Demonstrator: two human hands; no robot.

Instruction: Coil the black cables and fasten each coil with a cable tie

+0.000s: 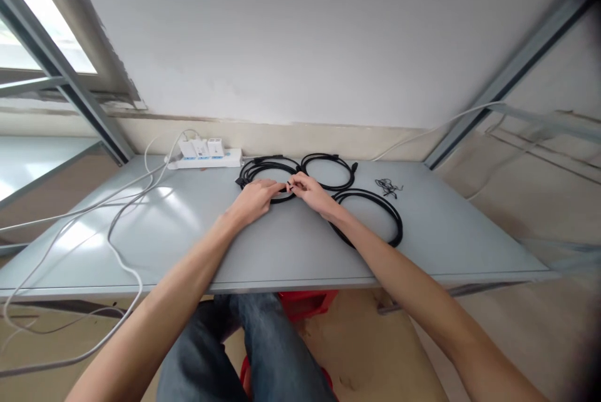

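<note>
My left hand (pixel 253 200) lies on the front left part of a black coiled cable (pixel 270 164), its fingers closed over the loop and partly hidden. Close beside it, my right hand (pixel 313 193) pinches a short, thin black tie (pixel 290 186) at the right side of the same coil. The fingertips of both hands nearly meet there. A second black cable coil (pixel 353 178) lies behind my right hand. Under my right wrist and forearm is a third coil (pixel 400 226). A small tangle of thin black ties (pixel 387 187) lies to the right.
A white power strip (pixel 230 158) with several white chargers (pixel 201 148) stands at the back left of the grey table (pixel 291 258). Pale cables (pixel 113 226) trail over the table's left side and front edge. Metal frame posts (pixel 509 73) rise at both sides. A red stool (pixel 307 304) is below.
</note>
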